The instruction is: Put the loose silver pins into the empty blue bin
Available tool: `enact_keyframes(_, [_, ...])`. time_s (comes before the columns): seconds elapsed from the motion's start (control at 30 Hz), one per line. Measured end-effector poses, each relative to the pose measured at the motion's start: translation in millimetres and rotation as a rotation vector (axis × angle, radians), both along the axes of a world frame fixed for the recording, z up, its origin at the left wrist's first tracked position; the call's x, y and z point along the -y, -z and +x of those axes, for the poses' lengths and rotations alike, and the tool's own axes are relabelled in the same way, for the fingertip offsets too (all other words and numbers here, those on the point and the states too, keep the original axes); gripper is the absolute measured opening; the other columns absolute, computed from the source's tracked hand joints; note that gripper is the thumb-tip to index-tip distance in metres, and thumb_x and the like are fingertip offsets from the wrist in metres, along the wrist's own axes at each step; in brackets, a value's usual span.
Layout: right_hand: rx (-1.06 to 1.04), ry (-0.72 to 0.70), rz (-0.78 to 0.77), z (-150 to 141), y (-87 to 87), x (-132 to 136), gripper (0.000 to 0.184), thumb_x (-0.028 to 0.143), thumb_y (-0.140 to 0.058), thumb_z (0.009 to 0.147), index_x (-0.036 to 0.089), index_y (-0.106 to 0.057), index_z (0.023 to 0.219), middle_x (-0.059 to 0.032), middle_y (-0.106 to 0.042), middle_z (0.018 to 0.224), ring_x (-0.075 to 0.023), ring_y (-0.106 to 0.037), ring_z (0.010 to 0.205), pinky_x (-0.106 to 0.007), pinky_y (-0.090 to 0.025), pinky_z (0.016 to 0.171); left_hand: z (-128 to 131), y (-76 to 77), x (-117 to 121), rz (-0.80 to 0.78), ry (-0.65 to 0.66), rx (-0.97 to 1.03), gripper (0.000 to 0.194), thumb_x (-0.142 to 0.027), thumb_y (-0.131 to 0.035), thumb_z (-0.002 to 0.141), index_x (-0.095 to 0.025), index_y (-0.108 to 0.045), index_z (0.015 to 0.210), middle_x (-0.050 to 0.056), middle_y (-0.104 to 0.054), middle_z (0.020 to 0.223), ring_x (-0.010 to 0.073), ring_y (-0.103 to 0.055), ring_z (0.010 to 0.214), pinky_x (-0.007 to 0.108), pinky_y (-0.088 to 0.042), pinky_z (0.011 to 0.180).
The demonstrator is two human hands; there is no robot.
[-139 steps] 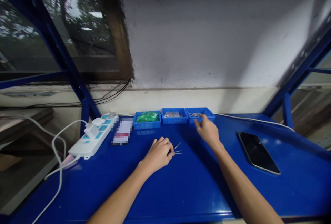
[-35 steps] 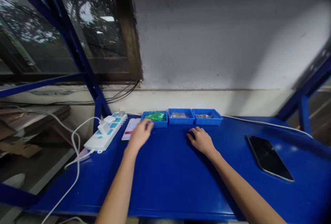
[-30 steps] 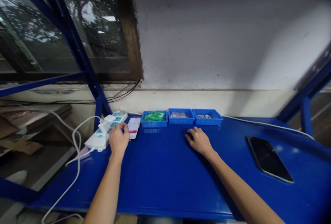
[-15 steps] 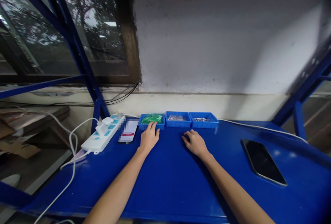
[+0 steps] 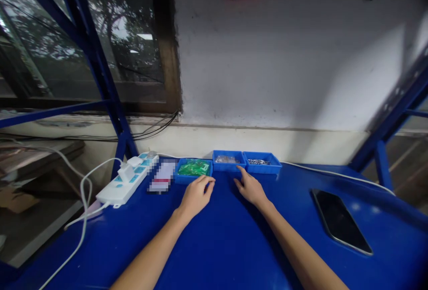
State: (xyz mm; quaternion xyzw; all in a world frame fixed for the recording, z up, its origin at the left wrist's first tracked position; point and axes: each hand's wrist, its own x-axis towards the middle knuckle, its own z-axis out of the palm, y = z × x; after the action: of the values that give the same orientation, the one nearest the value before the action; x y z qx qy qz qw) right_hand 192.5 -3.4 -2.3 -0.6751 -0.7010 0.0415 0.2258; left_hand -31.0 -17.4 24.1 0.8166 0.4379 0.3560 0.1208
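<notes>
Three small blue trays stand in a row at the back of the blue table [image 5: 234, 245]. The left tray [image 5: 182, 178] holds green pieces, the middle tray [image 5: 229, 166] pale small parts, the right tray [image 5: 262, 169] small metal parts. My left hand [image 5: 196, 194] lies just in front of the left tray, fingers bent, thumb and fingertips at its front right corner. My right hand [image 5: 251, 188] rests flat on the table, fingers apart, its index finger stretched toward the front of the middle tray. It holds nothing.
A white power strip [image 5: 125, 182] with a plug and white cables lies at the left. Beside it is a blurred-out phone [image 5: 162, 176]. A black phone [image 5: 341, 225] lies at the right. A white cable [image 5: 334, 174] runs along the back. Blue rack posts stand at both sides.
My left hand went from the blurred-out phone to the left tray, which now sits slightly nearer me than the other two. My right hand edged toward the middle tray. The view tilted up.
</notes>
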Motion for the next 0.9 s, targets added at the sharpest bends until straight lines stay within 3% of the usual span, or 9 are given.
enact_keyframes(0.07, [0.055, 0.052, -0.015, -5.6, -4.2, -9.2, 0.057, 0.035, -0.04, 0.087, 0.026, -0.02, 0.14, -0.0081, -0.064, 0.099, -0.0211, -0.062, 0.081, -0.028, -0.04, 0.065, 9.1, 9.4, 4.0, -0.07, 0.062, -0.022, 0.023, -0.027, -0.041, 0.088, -0.024, -0.058, 0.104, 0.002, -0.064, 0.096, 0.015, -0.061, 0.084, 0.025, -0.046, 0.077])
enact_keyframes(0.17, [0.074, 0.131, -0.021, -12.0, -5.3, -18.4, 0.053, 0.038, -0.039, 0.087, 0.027, -0.025, 0.137, -0.0096, -0.062, 0.107, -0.0237, -0.063, 0.085, -0.03, -0.039, 0.066, 16.0, 16.3, 7.4, -0.13, 0.091, -0.054, 0.032, -0.029, -0.042, 0.088, -0.025, -0.049, 0.118, 0.002, -0.064, 0.095, 0.0158, -0.061, 0.086, 0.025, -0.045, 0.078])
enact_keyframes(0.3, [0.007, 0.118, -0.008, -11.3, 0.3, -16.8, 0.04, 0.04, -0.036, 0.088, 0.028, -0.037, 0.126, -0.0058, -0.065, 0.098, -0.0216, -0.063, 0.08, -0.027, -0.037, 0.06, 10.9, 12.2, 2.2, -0.125, -0.118, -0.059, 0.046, -0.035, -0.038, 0.09, -0.021, -0.032, 0.133, 0.003, -0.064, 0.091, 0.0191, -0.062, 0.084, 0.029, -0.045, 0.074])
enact_keyframes(0.37, [-0.037, 0.1, 0.006, -9.0, 2.5, -13.4, 0.036, 0.04, -0.036, 0.088, 0.026, -0.04, 0.121, -0.0038, -0.065, 0.09, -0.0195, -0.062, 0.077, -0.025, -0.035, 0.057, 6.1, 10.2, -2.5, -0.13, -0.197, -0.087, 0.042, -0.037, -0.036, 0.09, -0.021, -0.038, 0.129, 0.003, -0.065, 0.087, 0.0206, -0.063, 0.082, 0.029, -0.045, 0.072])
enact_keyframes(0.47, [-0.095, 0.1, 0.04, -7.1, 3.8, -10.3, 0.032, 0.039, -0.039, 0.087, 0.025, -0.043, 0.116, -0.002, -0.064, 0.084, -0.0176, -0.061, 0.074, -0.024, -0.032, 0.055, 1.4, 10.6, -7.3, -0.134, -0.199, -0.107, 0.033, -0.035, -0.038, 0.089, -0.023, -0.048, 0.119, 0.003, -0.065, 0.084, 0.0206, -0.063, 0.083, 0.029, -0.044, 0.072])
enact_keyframes(0.9, [-0.21, 0.078, 0.122, -2.3, 18.0, -14.1, 0.028, 0.034, -0.042, 0.084, 0.024, -0.047, 0.11, 0.0011, -0.058, 0.068, -0.0157, -0.057, 0.064, -0.022, -0.031, 0.053, -0.4, 12.5, -9.3, -0.128, -0.166, -0.077, 0.029, -0.032, -0.041, 0.088, -0.022, -0.05, 0.114, 0.002, -0.066, 0.083, 0.0178, -0.062, 0.078, 0.026, -0.042, 0.069])
